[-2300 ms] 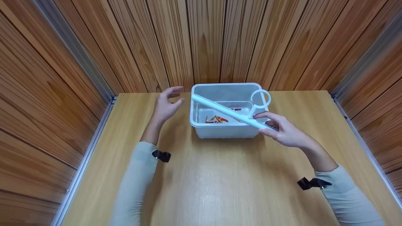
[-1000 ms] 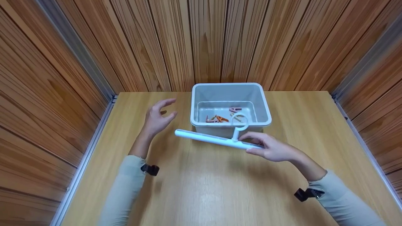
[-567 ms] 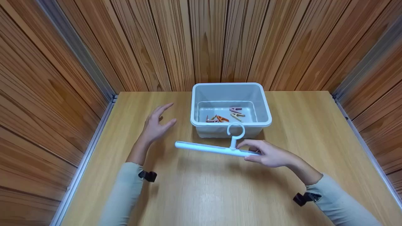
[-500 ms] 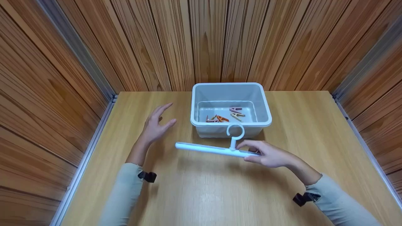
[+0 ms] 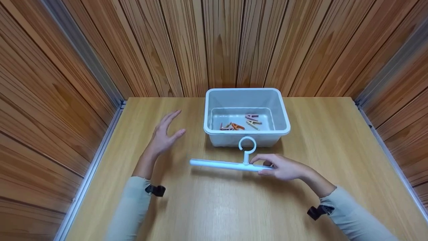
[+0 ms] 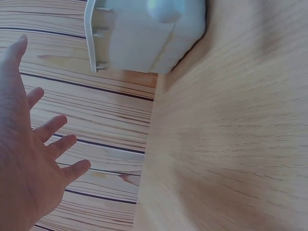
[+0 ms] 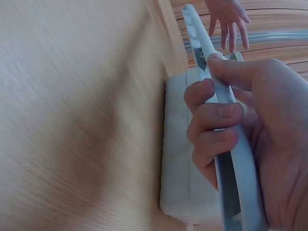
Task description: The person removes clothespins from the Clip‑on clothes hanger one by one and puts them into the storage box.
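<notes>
A pale blue clothes hanger [image 5: 217, 164] with a round hook lies level, close over the table in front of a bin. My right hand [image 5: 284, 168] grips its right arm near the hook. In the right wrist view, the thumb and curled fingers wrap round the hanger [image 7: 245, 173], whose underside is hollow. My left hand [image 5: 162, 137] holds nothing; its fingers are spread to the left of the bin, as the left wrist view also shows.
The light grey plastic bin [image 5: 247, 132] stands at the back of the wooden table [image 5: 214, 207]. Several clothespins lie inside, among them an orange one [image 5: 237, 126], a cream one [image 5: 253, 125] and a pink one [image 5: 251, 116]. Wood-panelled walls enclose the back and sides.
The hanger, held by my right hand throughout, has come from over the bin toward me and down, turning nearly level. My left hand has drawn back left and its fingers have straightened.
</notes>
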`<control>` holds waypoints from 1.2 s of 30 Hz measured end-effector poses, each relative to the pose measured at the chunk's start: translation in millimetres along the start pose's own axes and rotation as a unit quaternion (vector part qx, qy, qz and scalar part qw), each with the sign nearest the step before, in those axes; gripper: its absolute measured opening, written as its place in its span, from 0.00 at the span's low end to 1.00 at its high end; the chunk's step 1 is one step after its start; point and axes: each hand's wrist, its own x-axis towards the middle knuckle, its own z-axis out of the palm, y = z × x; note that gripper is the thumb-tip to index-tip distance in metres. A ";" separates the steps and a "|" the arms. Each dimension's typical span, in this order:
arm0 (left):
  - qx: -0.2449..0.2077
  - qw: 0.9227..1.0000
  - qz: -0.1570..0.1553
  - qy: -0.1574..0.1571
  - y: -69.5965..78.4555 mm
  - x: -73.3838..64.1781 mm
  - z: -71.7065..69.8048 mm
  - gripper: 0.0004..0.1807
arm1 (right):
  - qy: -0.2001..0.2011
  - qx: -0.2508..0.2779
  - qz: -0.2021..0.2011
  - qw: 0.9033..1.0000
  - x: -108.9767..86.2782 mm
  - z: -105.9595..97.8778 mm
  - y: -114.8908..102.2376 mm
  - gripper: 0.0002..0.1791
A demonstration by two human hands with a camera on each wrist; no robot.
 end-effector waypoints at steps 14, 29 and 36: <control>-0.003 1.000 0.012 0.006 1.2 -4.3 1.2 0.42 | -0.015 0.014 0.014 1.000 7.7 5.6 9.7 0.20; -0.062 0.997 -0.002 -0.034 2.3 -16.5 5.3 0.39 | -0.036 -0.038 0.002 0.999 12.7 8.0 14.7 0.20; -0.063 0.997 -0.010 -0.046 1.6 -25.3 9.8 0.40 | -0.034 -0.040 0.006 0.999 10.3 7.7 17.1 0.21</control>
